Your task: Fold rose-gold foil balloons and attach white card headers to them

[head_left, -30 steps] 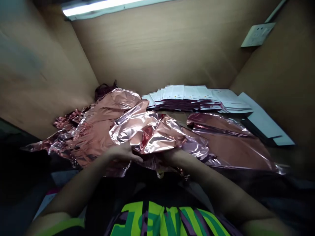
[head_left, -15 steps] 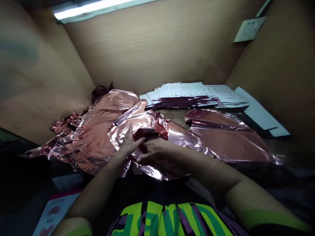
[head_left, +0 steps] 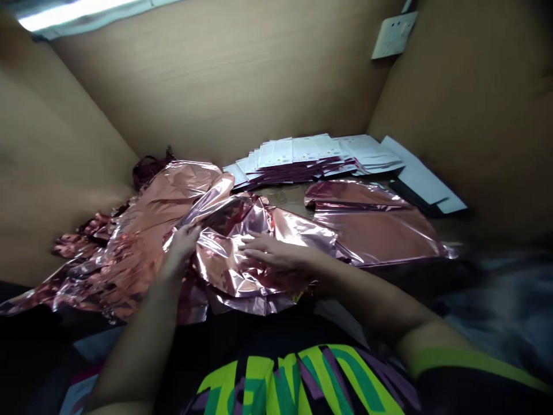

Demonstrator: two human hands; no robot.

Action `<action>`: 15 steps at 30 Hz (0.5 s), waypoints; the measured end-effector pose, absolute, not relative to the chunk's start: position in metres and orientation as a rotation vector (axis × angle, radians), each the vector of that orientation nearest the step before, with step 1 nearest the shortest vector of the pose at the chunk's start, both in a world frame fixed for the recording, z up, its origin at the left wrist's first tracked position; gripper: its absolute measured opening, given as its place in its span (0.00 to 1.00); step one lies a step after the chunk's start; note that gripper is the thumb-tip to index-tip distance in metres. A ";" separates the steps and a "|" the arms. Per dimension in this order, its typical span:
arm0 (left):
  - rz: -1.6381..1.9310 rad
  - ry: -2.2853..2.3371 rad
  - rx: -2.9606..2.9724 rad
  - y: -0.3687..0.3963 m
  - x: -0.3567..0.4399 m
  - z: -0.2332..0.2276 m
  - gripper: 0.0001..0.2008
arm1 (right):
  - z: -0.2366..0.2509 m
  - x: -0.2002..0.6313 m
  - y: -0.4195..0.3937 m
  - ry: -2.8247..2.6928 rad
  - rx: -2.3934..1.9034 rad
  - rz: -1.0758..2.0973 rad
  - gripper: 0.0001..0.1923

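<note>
**Both hands on the rose-gold foil piece in front of you**

Your right hand lies flat on the crumpled rose-gold foil piece, fingers stretched out and spread, palm down. It grips nothing; it looks to be pressing the foil down so the sheet lies smooth. Your left hand is at the left edge of that same foil piece, fingers curled loosely against a raised fold. Whether it pinches the fold or only rests on it, you cannot tell from this view.

The foil piece sits at the near edge of the desk, just in front of your patterned shirt, within easy reach of both hands. To its left a heap of loose foil spreads toward the wooden side wall, touching and partly overlapping it. To its right lies a flatter stack of folded foil, just beside it. Beyond the foil piece, against the back wall, white packaging cards are fanned in a row. A wall socket sits high above those cards, to the right.
</note>
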State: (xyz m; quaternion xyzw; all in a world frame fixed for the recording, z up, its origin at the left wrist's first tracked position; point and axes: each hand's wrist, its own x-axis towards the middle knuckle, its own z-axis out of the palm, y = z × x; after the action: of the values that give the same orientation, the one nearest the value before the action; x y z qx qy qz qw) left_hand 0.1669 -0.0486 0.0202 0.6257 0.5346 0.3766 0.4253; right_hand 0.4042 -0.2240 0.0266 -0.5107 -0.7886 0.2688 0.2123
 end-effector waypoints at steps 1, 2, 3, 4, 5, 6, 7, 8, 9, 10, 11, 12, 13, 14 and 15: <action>0.961 1.335 1.516 -0.046 0.164 0.020 0.21 | 0.024 0.425 -0.237 -2.102 -1.431 0.619 0.25; 0.978 1.326 1.463 -0.044 0.161 0.020 0.20 | 0.020 0.447 -0.251 -2.005 -1.485 0.475 0.25; 0.989 1.322 1.417 -0.042 0.158 0.020 0.19 | 0.014 0.470 -0.266 -1.915 -1.566 0.345 0.26; 0.998 1.320 1.378 -0.041 0.157 0.019 0.18 | 0.006 0.491 -0.279 -1.839 -1.653 0.250 0.27; 1.005 1.319 1.342 -0.040 0.156 0.019 0.18 | -0.002 0.508 -0.290 -1.785 -1.733 0.192 0.28; 1.008 1.317 1.312 -0.039 0.156 0.020 0.18 | -0.011 0.522 -0.298 -1.746 -1.795 0.161 0.29; 1.009 1.315 1.286 -0.038 0.158 0.020 0.19 | -0.018 0.530 -0.303 -1.720 -1.833 0.152 0.30; 1.004 1.313 1.266 -0.038 0.159 0.021 0.19 | -0.024 0.533 -0.305 -1.692 -1.853 0.150 0.29; 0.993 1.310 1.253 -0.038 0.161 0.021 0.20 | -0.028 0.533 -0.306 -1.646 -1.861 0.143 0.28; 0.974 1.307 1.249 -0.039 0.162 0.022 0.21 | -0.030 0.530 -0.306 -1.582 -1.868 0.130 0.25; 0.949 1.302 1.253 -0.040 0.161 0.022 0.22 | -0.030 0.526 -0.306 -1.514 -1.871 0.121 0.22; 0.921 1.295 1.257 -0.041 0.159 0.023 0.23 | -0.030 0.523 -0.306 -1.449 -1.874 0.112 0.21; 0.885 1.289 1.275 -0.043 0.157 0.024 0.25 | -0.029 0.521 -0.307 -1.398 -1.877 0.099 0.20; 0.839 1.295 1.323 -0.044 0.153 0.026 0.28 | -0.028 0.520 -0.310 -1.374 -1.879 0.086 0.20; 0.799 1.313 1.408 -0.047 0.149 0.028 0.31 | -0.028 0.522 -0.313 -1.377 -1.881 0.074 0.20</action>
State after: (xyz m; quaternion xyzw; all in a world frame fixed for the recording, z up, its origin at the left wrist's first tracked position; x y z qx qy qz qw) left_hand 0.1494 -0.0468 0.0278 0.5832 0.5441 0.3308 0.5045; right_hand 0.5220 -0.3129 -0.0284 -0.7413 -0.5429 0.0291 0.3936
